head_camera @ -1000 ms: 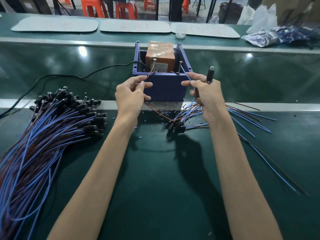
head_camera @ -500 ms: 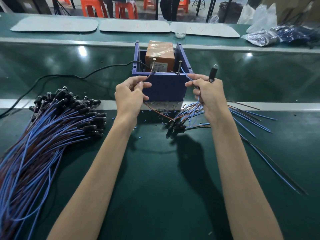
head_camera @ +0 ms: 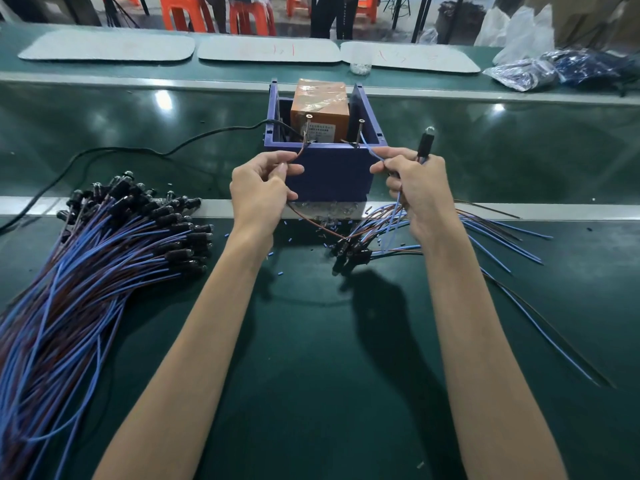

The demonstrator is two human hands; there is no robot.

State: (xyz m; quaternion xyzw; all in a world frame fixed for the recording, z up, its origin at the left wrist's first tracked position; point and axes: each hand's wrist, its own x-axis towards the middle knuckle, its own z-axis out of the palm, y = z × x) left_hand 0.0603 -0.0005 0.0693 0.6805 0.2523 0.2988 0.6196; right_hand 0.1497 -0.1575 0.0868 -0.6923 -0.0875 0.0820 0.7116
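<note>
Farthest left, a large bundle of blue and brown wires [head_camera: 97,278] with black ends lay fanned on the green table [head_camera: 311,358], and a black cable [head_camera: 138,152] ran past it to the blue box [head_camera: 329,171]. The left hand [head_camera: 258,192] was closed on a brown wire [head_camera: 300,151], pinching it between thumb and forefinger just before the box's front wall, with the wire's end rising towards a metal post [head_camera: 308,124] at the rim. An orange block [head_camera: 320,102] sat inside the box. The right hand [head_camera: 420,195] grasped a blue wire [head_camera: 373,153] leading to a second post [head_camera: 361,129], and a black lamp holder [head_camera: 424,143] stood up from its curled fingers. Below it lay a small heap of wired pieces [head_camera: 356,249], and loose wires [head_camera: 502,237] spread to the right.
</note>
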